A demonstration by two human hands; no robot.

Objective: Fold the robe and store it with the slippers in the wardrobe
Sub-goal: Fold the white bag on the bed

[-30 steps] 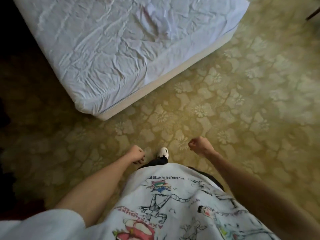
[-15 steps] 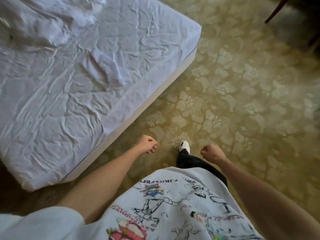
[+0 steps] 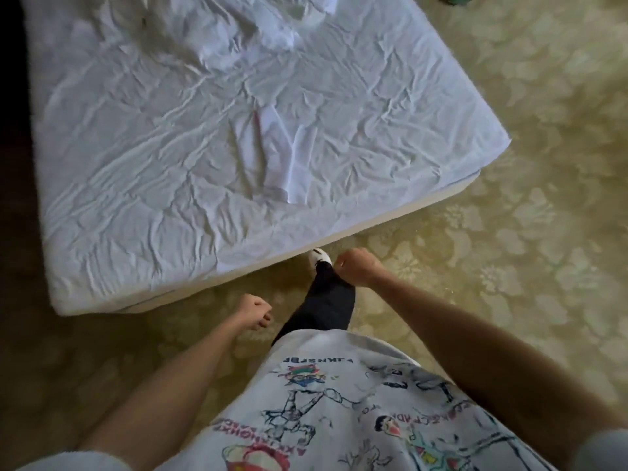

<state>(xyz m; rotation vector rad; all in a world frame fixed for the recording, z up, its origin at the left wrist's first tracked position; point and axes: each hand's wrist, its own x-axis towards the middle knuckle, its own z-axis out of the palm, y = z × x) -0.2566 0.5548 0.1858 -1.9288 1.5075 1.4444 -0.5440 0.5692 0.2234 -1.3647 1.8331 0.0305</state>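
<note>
Robe: a crumpled white fabric heap [image 3: 272,32] lies at the far end of the bed, partly cut off by the top edge of the view; it is probably the robe, though I cannot tell for certain.
Bed: a low mattress covered by a wrinkled white fitted sheet [image 3: 153,158] fills the upper left, its near edge running diagonally from lower left to upper right.
Flat piece: a smaller white folded sheet or cloth [image 3: 292,154] lies mid-bed, between the hands and the far heap; what it is cannot be told.
Left hand: the person's bare left hand [image 3: 253,311] is curled into a loose fist, holding nothing, over the yellow-green floral carpet [image 3: 509,266] just short of the mattress edge.
Right hand: the bare right hand [image 3: 356,266] is also clenched and empty, close to the bed's near edge beside the white shoe [image 3: 319,257].
Key relation: the heap lies ahead and slightly left of both hands, well apart across the mattress; its long axis seems to run roughly across the bed's width. The right hand sits further forward, so it looks marginally nearer.
Next move, as a judgement: a lean or step along the bed seems needed before either hand can reach the fabric.
Slippers and wardrobe: not in view.
</note>
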